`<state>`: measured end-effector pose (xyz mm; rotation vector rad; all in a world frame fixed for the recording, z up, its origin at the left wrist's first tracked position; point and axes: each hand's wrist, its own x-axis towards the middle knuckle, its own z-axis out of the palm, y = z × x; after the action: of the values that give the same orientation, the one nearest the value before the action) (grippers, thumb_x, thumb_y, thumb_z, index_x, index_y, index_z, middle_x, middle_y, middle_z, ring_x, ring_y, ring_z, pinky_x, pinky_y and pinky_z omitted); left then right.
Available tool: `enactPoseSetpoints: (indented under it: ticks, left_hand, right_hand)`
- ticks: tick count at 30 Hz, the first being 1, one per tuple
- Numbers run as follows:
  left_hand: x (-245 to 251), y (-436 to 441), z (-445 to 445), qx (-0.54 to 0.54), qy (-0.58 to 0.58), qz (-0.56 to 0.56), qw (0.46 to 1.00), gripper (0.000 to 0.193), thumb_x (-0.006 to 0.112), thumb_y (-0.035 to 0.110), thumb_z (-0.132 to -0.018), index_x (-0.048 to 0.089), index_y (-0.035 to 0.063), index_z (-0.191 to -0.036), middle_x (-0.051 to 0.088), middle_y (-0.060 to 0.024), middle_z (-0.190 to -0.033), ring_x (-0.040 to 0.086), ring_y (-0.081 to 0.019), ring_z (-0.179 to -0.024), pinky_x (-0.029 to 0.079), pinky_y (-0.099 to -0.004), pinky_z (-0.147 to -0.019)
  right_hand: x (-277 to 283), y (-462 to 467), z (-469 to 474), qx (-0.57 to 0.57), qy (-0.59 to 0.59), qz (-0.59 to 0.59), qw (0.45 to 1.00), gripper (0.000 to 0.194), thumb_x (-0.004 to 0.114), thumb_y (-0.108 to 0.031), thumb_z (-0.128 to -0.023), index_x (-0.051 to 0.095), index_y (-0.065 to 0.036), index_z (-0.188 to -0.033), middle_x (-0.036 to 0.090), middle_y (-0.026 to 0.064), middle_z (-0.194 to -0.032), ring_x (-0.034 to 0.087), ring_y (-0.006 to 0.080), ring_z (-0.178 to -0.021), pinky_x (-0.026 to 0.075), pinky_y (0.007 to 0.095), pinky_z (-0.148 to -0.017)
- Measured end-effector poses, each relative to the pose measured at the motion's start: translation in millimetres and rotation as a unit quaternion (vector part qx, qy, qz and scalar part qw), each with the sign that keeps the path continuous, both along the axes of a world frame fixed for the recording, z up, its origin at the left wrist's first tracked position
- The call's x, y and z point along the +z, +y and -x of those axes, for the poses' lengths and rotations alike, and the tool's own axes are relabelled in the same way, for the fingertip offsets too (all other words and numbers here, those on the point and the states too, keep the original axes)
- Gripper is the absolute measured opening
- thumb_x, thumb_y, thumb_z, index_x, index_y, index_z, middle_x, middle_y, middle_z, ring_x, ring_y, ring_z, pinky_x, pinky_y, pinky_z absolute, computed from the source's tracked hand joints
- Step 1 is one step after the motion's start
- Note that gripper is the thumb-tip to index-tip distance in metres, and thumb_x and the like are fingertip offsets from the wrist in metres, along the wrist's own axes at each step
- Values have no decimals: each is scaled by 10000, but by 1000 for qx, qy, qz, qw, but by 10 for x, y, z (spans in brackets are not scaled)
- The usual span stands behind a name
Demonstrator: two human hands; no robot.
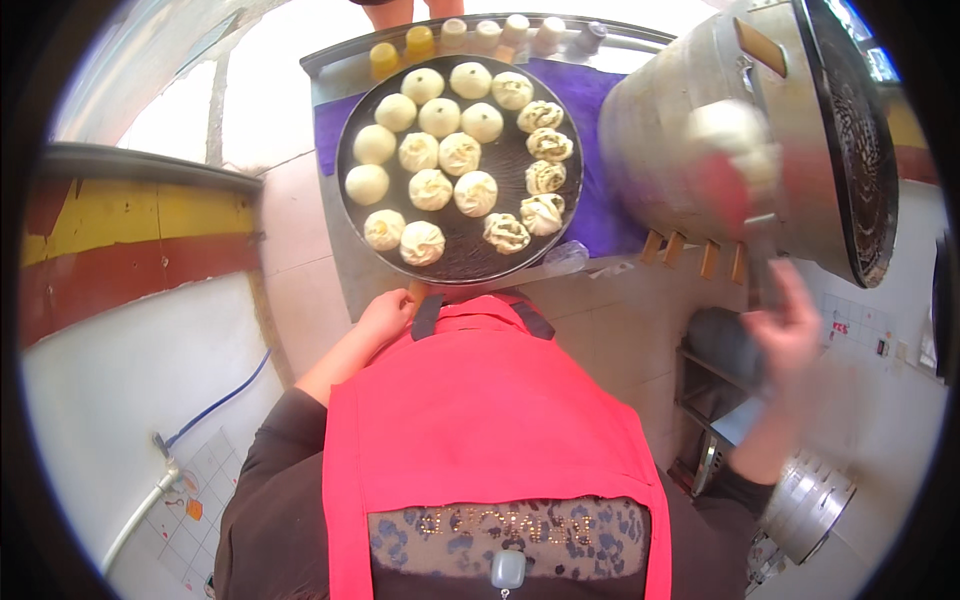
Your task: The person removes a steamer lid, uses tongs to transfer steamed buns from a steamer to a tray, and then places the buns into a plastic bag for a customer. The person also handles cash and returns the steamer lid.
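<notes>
My left hand (pixel 388 309) rests near a small wooden handle (pixel 417 291) at the front edge of a round black pan (pixel 510 157); whether it grips the handle is not plain. The pan holds several pale steamed buns (pixel 439 118), some smooth, others pleated, and twisted rolls with dark flecks (pixel 545 178) along its right side. My right hand (pixel 787 315), blurred, is raised at the right, shut on a metal-handled utensil, possibly tongs (pixel 761 247). Beyond its red, blurred part shows a white bun-like thing (pixel 727 127), in front of the large metal steamer (pixel 660 127).
Bottles or cups with yellow, white and grey lids (pixel 486 34) line the table's far edge. A purple cloth (pixel 600 217) lies under the pan. A plastic bag (pixel 566 257) sits by its rim. Another person's legs (pixel 390 13) show beyond. A dark rack (pixel 705 397) stands at lower right.
</notes>
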<state>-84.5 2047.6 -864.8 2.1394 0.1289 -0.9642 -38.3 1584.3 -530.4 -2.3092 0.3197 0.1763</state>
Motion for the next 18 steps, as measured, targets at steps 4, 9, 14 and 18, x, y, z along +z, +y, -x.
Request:
enactPoseSetpoints:
  ticks: [4,9,14,18]
  left_hand:
    - [98,102,42,-13,-7,-21,1000,242,518,167,-826,629,19,-982,646,-188,-955,607,-346,-922,479,-399,-809]
    - [50,686,296,46,-19,-32,998,236,530,172,-838,621,15,-989,646,-180,-956,609,-332,-919,485,-387,-795]
    - [-46,1138,664,96,4,-62,993,242,530,189,-845,620,28,-1002,644,-185,-944,614,-325,-905,483,-378,-787]
    - [-26,1176,884,107,37,-72,991,254,526,205,-848,619,35,-1011,643,-187,-944,616,-323,-902,482,-376,-787]
  right_hand:
    - [-1666,891,143,134,143,-157,968,620,739,-95,-687,504,18,-1251,585,98,-1181,535,155,-1086,435,288,-909]
    - [-2839,1428,410,224,166,124,953,602,735,-166,-675,506,-58,-1221,615,97,-991,615,266,-900,497,351,-766]
    - [-2882,1571,502,292,91,282,909,750,757,-196,-656,389,-81,-1300,534,105,-1005,566,266,-962,499,366,-777]
    - [-2936,2055,389,317,66,232,917,800,769,-199,-646,352,-60,-1315,503,119,-1065,538,273,-1013,496,366,-803]
